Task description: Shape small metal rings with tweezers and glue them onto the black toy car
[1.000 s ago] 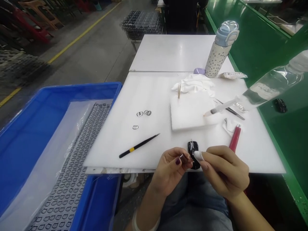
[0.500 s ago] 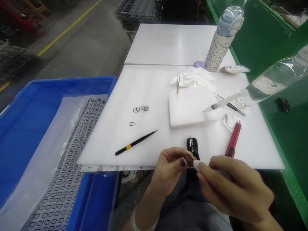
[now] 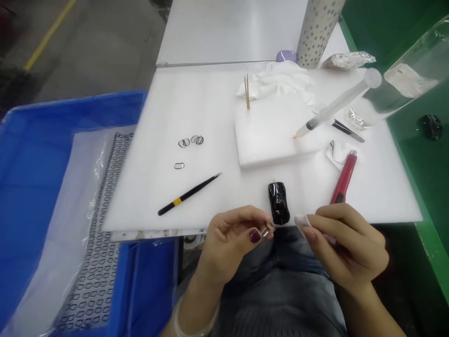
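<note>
My left hand point(image 3: 224, 243) pinches a small, thin, dark-edged frame piece point(image 3: 265, 229) between thumb and fingertips, at the table's front edge. A short way to the right, my right hand point(image 3: 343, 243) is closed on a white cloth point(image 3: 302, 220), bunched over the fingertips. A gap separates the two hands. A glossy black toy car body point(image 3: 278, 202) lies on the white foam between and just beyond them. Left of it are black tweezers point(image 3: 189, 194) with a yellow band. Farther back lie several thin black outline frames point(image 3: 179, 165).
A white foam block point(image 3: 270, 135) holds toothpicks point(image 3: 247, 92) and a syringe point(image 3: 329, 110). A red utility knife point(image 3: 344, 178), a dotted bottle point(image 3: 318, 32) and a clear bottle point(image 3: 403, 79) stand or lie at right. A blue bin point(image 3: 21, 140) with a sheet of frames point(image 3: 94, 267) is left.
My hands have drawn apart, the white cloth moving right, away from the piece in my left hand. The view has tilted down, uncovering more of the black car body.
</note>
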`<state>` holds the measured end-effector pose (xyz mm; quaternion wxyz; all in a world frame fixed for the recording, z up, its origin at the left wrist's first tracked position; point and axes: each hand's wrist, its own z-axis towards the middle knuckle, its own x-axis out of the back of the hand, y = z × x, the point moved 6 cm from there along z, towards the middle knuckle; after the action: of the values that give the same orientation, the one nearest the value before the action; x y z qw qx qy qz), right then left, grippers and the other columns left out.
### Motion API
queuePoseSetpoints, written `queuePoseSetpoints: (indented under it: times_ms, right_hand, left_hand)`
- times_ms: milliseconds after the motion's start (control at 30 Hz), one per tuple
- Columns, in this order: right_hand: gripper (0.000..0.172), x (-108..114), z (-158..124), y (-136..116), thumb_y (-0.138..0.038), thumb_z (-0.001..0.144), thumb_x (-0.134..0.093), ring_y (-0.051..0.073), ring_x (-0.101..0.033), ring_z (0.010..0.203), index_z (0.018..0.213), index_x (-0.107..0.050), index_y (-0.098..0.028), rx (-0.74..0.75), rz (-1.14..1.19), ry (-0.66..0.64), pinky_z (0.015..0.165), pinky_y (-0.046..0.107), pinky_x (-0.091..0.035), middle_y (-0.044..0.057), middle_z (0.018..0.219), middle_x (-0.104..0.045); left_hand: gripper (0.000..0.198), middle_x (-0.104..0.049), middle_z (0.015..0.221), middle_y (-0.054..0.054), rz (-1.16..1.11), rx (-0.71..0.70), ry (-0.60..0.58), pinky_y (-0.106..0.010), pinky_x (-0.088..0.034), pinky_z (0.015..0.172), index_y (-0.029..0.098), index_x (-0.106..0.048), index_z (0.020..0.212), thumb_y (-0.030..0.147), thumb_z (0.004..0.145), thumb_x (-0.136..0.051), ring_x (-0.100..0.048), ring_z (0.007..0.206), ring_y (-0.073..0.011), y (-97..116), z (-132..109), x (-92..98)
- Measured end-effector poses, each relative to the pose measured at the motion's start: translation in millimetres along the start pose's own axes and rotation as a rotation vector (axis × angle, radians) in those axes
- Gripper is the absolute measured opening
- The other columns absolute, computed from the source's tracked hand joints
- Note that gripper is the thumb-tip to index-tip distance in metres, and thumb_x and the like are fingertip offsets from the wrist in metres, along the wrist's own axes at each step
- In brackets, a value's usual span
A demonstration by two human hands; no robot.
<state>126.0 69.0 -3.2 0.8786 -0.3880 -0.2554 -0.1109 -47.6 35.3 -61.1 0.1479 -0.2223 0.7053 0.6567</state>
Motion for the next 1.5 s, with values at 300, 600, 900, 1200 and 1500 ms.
queuePoseSetpoints:
  times_ms: [300,600,900,1200,1500]
  right_hand:
    - [0.014,-23.0,22.4,-27.8,-0.013,0.097,-0.058,0.007,-0.057,0.058,0.1,-0.072,-0.015,0.227,-0.013,-0.051,0.049,0.019,-0.051,0.003,0.082,-0.063]
    - [0.015,-1.5,20.1,-32.2,-0.014,0.098,-0.058,0.008,-0.055,0.055,0.089,-0.069,-0.017,0.237,-0.228,-0.223,0.047,0.023,-0.046,0.001,0.075,-0.064]
    - [0.005,7.1,4.3,20.1,-0.012,0.09,-0.073,0.009,-0.061,0.058,0.089,-0.073,-0.017,-0.143,-0.126,-0.088,0.044,0.02,-0.043,0.0,0.075,-0.067]
    - [0.003,-14.8,-2.5,22.5,-0.014,0.09,-0.074,0.008,-0.062,0.058,0.086,-0.074,-0.014,-0.193,-0.133,-0.155,0.048,0.018,-0.047,0.001,0.074,-0.068]
    - [0.003,-17.8,-2.3,24.1,-0.014,0.09,-0.074,0.005,-0.055,0.052,0.087,-0.074,-0.014,-0.194,-0.145,-0.219,0.045,0.018,-0.042,0.0,0.075,-0.067]
  left_hand:
    - [0.015,-0.08,0.071,-0.001,-0.228,0.157,0.072,-0.011,-0.06,0.066,0.026,-0.086,0.081,0.034,0.073,-0.095,-0.073,0.063,-0.0079,-10.5,1.4,-2.0]
    - [0.014,-0.082,0.076,-0.001,-0.219,0.174,0.084,-0.009,-0.061,0.067,0.024,-0.086,0.08,0.029,0.072,-0.096,-0.076,0.068,-0.0084,-13.2,-0.5,-3.2]
    - [0.02,-0.079,0.087,-0.003,0.988,-0.547,0.11,-0.025,-0.064,0.073,0.02,-0.081,0.099,0.006,0.084,-0.078,-0.075,0.076,-0.0161,23.3,-10.5,-11.5]
    - [0.019,-0.072,0.088,-0.005,1.196,-0.645,-0.028,-0.027,-0.061,0.071,0.015,-0.077,0.108,0.008,0.092,-0.071,-0.07,0.078,-0.0162,11.0,-2.5,-25.7]
    - [0.017,-0.071,0.095,-0.004,1.176,-0.541,0.046,-0.025,-0.062,0.079,0.016,-0.075,0.106,0.011,0.09,-0.075,-0.072,0.086,-0.0144,13.5,-1.1,-18.0]
